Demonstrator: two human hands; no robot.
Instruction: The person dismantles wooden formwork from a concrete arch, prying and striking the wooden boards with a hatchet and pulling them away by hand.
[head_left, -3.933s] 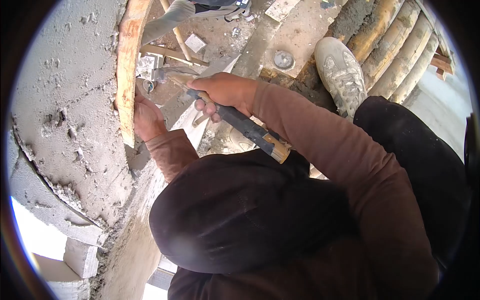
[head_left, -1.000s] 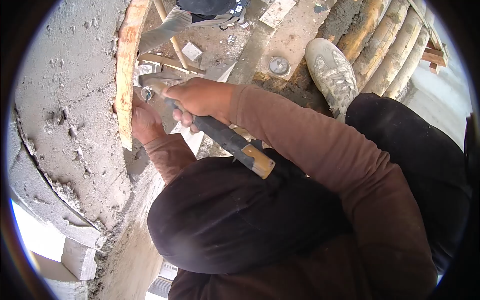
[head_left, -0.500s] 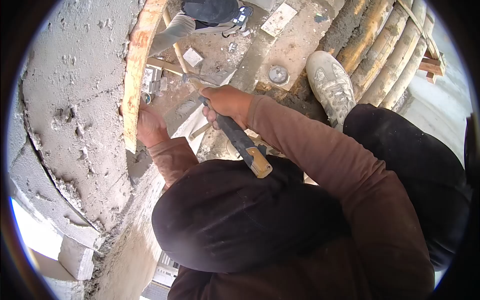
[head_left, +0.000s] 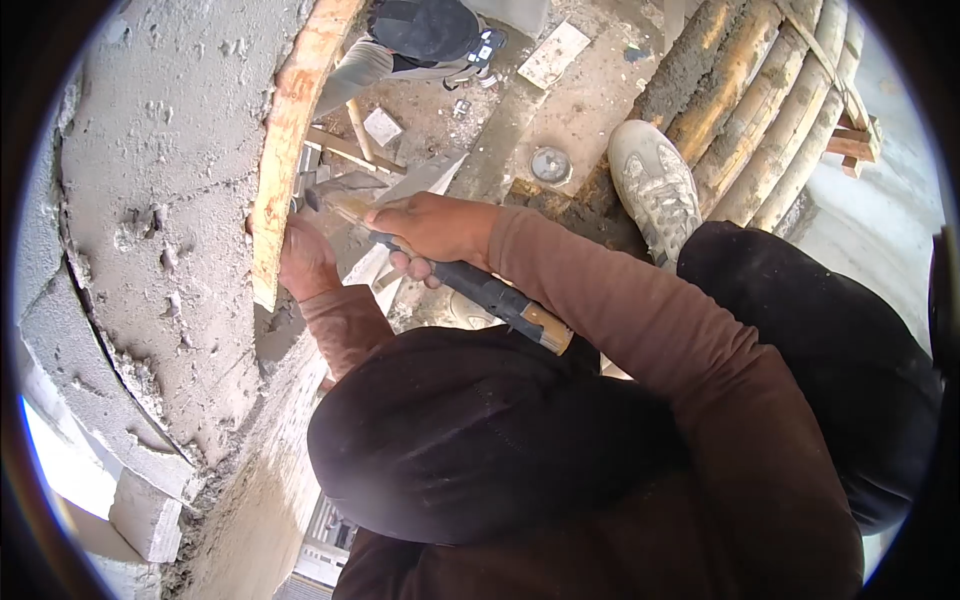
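Note:
My right hand is closed around the dark taped handle of a hammer. Bare wood shows at the butt end, and the hammer's head is close to the board, above my left hand. On the far side of the wooden board, my left hand grips its lower part, and a fingertip shows at the board's left edge. Most of the left fingers are hidden by the wood. The board lies along the edge of a rough grey mortar surface.
Below, another person in a dark cap is bent over near the top. Round logs lie at the upper right beside my dusty shoe. A round tin and a pale slab are on the dirty ground.
The hammer head has swung down and left, nearer the board and my left hand, and its butt has moved right. My left hand keeps its place at the board. The view has shifted slightly.

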